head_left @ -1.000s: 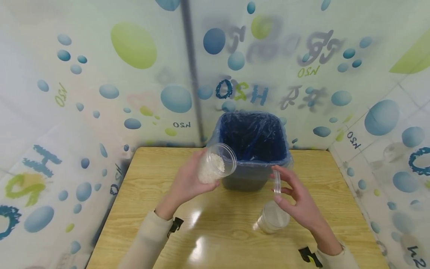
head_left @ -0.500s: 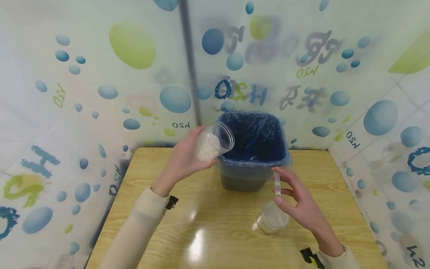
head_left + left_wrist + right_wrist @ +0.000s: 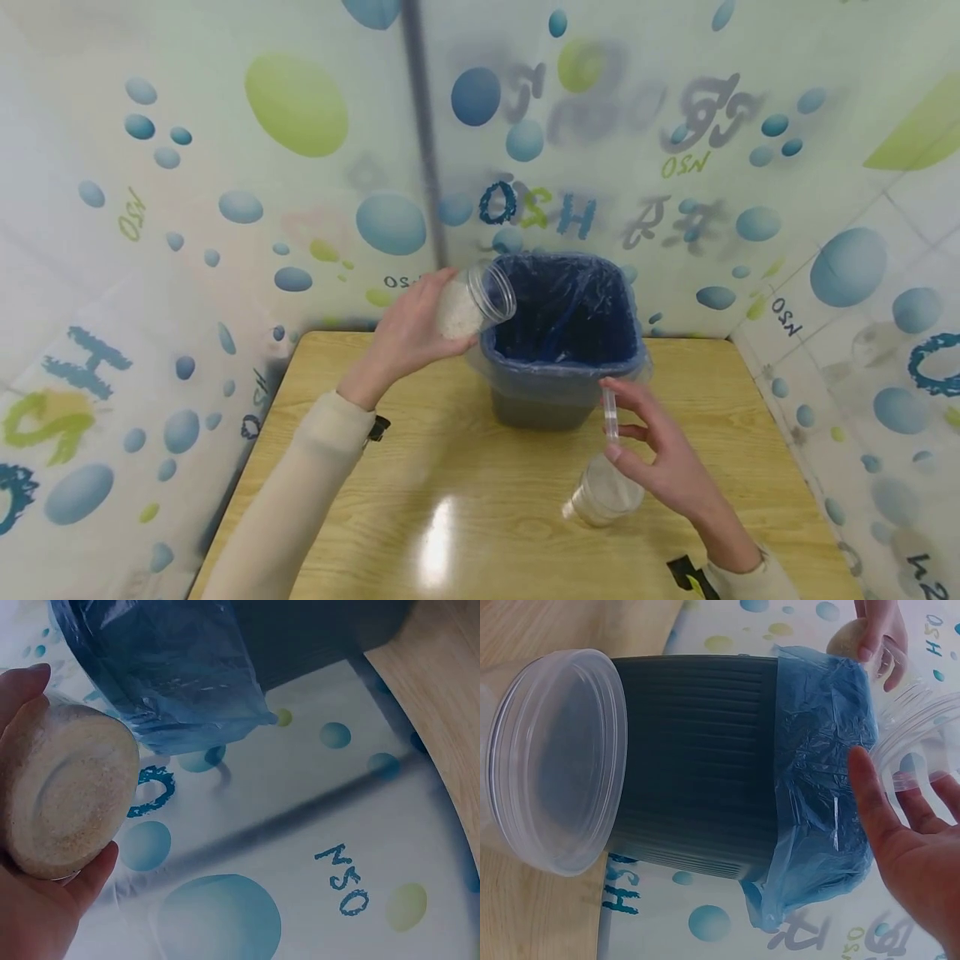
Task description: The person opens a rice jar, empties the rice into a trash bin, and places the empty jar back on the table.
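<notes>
My left hand (image 3: pixel 405 333) grips a clear plastic jar (image 3: pixel 459 310) partly filled with white, rice-like grains. The jar is tilted, its open mouth at the left rim of a dark bin (image 3: pixel 542 404). In the left wrist view the jar's base (image 3: pixel 71 795) faces the camera, grains showing through it. Thumb and fingers of my right hand (image 3: pixel 671 467) hold a clear round lid (image 3: pixel 611 415) on edge in front of the bin. Just below that hand, a second clear jar (image 3: pixel 602 498) stands on the table; the right wrist view shows its top (image 3: pixel 562 761) covered.
A blue plastic liner (image 3: pixel 821 780) covers the bin's rim and hangs over its outside. The wooden table (image 3: pixel 502 542) ends at the back against a wall sheet (image 3: pixel 315 225) printed with bubbles and letters. Similar patterned walls stand to the left and right.
My left hand has lifted the jar upward and tipped its mouth further over toward the bin. The right hand and lid stay almost where they were, shifted slightly left.
</notes>
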Available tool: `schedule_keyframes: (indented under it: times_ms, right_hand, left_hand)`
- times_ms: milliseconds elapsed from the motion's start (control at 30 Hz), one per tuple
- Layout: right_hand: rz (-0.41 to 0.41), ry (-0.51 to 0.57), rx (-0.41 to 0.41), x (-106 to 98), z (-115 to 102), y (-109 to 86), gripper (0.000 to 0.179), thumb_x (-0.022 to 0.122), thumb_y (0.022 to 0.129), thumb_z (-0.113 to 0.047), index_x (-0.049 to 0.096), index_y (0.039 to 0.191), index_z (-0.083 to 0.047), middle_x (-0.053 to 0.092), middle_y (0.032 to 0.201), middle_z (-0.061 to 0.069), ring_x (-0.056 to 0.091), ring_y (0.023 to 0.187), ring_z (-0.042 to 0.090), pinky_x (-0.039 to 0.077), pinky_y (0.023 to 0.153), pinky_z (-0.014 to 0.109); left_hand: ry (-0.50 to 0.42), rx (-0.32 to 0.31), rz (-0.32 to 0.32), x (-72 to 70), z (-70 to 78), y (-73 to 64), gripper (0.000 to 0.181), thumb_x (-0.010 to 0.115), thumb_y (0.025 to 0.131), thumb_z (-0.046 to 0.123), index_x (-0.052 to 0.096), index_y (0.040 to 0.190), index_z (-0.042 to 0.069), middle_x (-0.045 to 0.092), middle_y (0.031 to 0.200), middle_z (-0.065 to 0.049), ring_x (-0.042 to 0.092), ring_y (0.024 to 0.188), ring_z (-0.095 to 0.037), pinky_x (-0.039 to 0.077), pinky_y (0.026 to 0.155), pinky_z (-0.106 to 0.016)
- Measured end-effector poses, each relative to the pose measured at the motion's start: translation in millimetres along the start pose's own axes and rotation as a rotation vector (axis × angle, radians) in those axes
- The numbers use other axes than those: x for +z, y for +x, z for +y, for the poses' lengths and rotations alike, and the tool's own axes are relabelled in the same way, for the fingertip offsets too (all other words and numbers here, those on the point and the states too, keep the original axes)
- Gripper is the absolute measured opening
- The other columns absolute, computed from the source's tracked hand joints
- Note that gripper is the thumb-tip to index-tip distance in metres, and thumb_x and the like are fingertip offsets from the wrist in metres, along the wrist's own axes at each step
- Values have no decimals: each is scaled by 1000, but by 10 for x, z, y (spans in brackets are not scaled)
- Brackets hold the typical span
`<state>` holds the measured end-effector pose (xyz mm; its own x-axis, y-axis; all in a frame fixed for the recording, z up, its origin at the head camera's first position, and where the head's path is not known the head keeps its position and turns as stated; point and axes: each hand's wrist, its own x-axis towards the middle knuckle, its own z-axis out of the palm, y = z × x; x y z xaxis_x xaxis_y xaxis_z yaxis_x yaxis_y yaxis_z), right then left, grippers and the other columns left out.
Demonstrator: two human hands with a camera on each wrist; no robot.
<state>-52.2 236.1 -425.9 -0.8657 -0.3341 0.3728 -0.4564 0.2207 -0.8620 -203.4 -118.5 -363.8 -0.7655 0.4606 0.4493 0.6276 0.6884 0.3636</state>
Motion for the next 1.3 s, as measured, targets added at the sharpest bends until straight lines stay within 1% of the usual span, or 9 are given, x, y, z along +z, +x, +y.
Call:
schedule_keyframes:
  times_ms: [233, 333, 467, 567, 767, 900, 1033, 1300]
  right_hand:
    - [-1, -11, 7, 12, 12, -16, 75, 66, 88, 12, 39, 156, -4, 43, 152, 25, 52, 132, 14, 56, 94, 30]
    - [2, -18, 12, 17, 18, -24, 74, 67, 89, 10, 40, 156, -4, 43, 153, 23, 52, 132, 17, 56, 93, 30]
    - [2, -24, 21, 24, 5, -30, 75, 68, 89, 8, 40, 156, -7, 44, 154, 20, 52, 133, 20, 56, 94, 29]
    - [-3, -29, 23, 30, -10, -26, 75, 69, 88, 7, 41, 157, -8, 44, 155, 19, 51, 133, 18, 56, 94, 30]
    - [-10, -30, 38, 38, -37, -9, 74, 69, 89, 6, 42, 156, -10, 43, 155, 19, 51, 133, 18, 56, 94, 33]
    - [-11, -22, 37, 47, -37, -10, 75, 70, 88, 6, 42, 156, -10, 43, 155, 18, 49, 133, 14, 56, 94, 32]
    - [-9, -20, 32, 56, -30, -15, 75, 70, 88, 7, 42, 156, -9, 42, 156, 16, 49, 134, 14, 56, 95, 31]
    - [-6, -27, 32, 64, -28, -28, 75, 70, 89, 6, 41, 156, -9, 43, 156, 14, 49, 134, 12, 56, 94, 31]
  left_hand:
    - [62, 17, -2, 7, -45, 34, 96, 90, 74, 42, 44, 148, 1, 59, 133, -22, 61, 108, -36, 56, 84, -51]
    - [86, 30, -5, 4, -48, 52, 96, 90, 74, 42, 45, 148, 2, 60, 131, -22, 62, 105, -36, 56, 83, -51]
    - [114, 49, -15, -4, -47, 83, 95, 91, 73, 41, 46, 147, 1, 61, 127, -21, 62, 104, -36, 56, 83, -52]
    - [143, 56, -29, -13, -49, 102, 95, 91, 73, 41, 46, 147, 1, 61, 126, -21, 61, 105, -36, 55, 85, -52]
    - [206, 72, -53, -50, -54, 142, 95, 91, 73, 41, 45, 147, 1, 60, 126, -21, 61, 105, -37, 54, 86, -51]
    - [235, 92, -59, -72, -39, 181, 95, 91, 73, 40, 46, 147, 2, 60, 128, -20, 62, 107, -38, 54, 87, -51]
    - [257, 112, -69, -81, -26, 216, 93, 91, 74, 38, 47, 147, 1, 60, 131, -21, 62, 109, -39, 54, 90, -51]
    - [303, 170, -72, -75, -31, 262, 90, 90, 75, 37, 48, 145, 0, 61, 130, -21, 62, 111, -39, 54, 93, -52]
